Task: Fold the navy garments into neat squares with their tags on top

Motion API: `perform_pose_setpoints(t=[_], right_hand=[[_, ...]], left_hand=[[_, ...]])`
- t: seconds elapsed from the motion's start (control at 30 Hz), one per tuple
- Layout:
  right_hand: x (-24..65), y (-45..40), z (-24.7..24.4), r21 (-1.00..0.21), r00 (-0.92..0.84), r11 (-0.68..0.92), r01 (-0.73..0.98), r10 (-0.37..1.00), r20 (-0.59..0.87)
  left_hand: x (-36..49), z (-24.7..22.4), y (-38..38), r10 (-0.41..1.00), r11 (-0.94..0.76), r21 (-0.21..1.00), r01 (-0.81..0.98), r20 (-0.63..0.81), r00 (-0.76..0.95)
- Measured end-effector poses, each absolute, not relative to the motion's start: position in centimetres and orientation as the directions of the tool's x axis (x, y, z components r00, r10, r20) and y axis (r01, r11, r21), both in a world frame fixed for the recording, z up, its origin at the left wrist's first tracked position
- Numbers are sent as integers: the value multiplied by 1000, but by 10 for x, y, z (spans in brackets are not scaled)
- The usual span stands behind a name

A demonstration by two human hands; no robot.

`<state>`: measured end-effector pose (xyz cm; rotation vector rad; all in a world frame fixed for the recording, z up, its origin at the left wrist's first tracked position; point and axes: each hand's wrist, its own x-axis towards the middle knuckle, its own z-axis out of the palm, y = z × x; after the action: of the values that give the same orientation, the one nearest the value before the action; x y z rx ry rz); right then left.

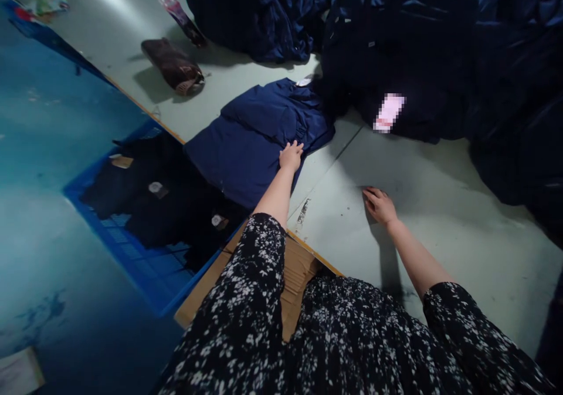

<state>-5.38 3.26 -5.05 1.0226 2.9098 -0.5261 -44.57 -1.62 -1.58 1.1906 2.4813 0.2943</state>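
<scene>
My left hand (pixel 291 157) lies palm down on a folded navy padded jacket (pixel 259 142), near its lower right edge. The jacket rests on a pale green table (pixel 444 236), and a white collar label shows at its top. My right hand (pixel 380 206) is on the bare tabletop to the right of the jacket, fingertips on the surface and slightly curled. It holds nothing. A large heap of dark navy garments (pixel 417 49) lies just beyond the jacket and touches its upper corner.
Below the table edge, a blue plastic crate (pixel 105 228) holds dark tagged garments. A flattened cardboard sheet (pixel 299 272) lies under my body. A brown bag (pixel 172 66) and clear plastic packaging (pixel 176 12) lie at the table's far left. My floral sleeves fill the bottom.
</scene>
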Motion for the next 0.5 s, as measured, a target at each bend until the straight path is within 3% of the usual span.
perform_pose_setpoints(t=[0.1, 0.23, 0.37, 0.5], right_hand=[[-53, 35, -51, -345, -789, 720, 602, 603, -119], [-53, 41, -55, -499, -775, 645, 579, 626, -91], [-51, 48, -63, -711, -715, 472, 522, 696, -63], [-38, 55, -75, -856, -508, 229, 464, 860, -46]], left_hand=[[-466, -3, -11, 714, 652, 452, 609, -98, -693], [-478, 40, 2, 574, 493, 620, 610, 295, -764], [-430, 84, 2, 552, 165, 683, 712, 534, -640], [-333, 95, -26, 735, -141, 655, 742, 572, -365]])
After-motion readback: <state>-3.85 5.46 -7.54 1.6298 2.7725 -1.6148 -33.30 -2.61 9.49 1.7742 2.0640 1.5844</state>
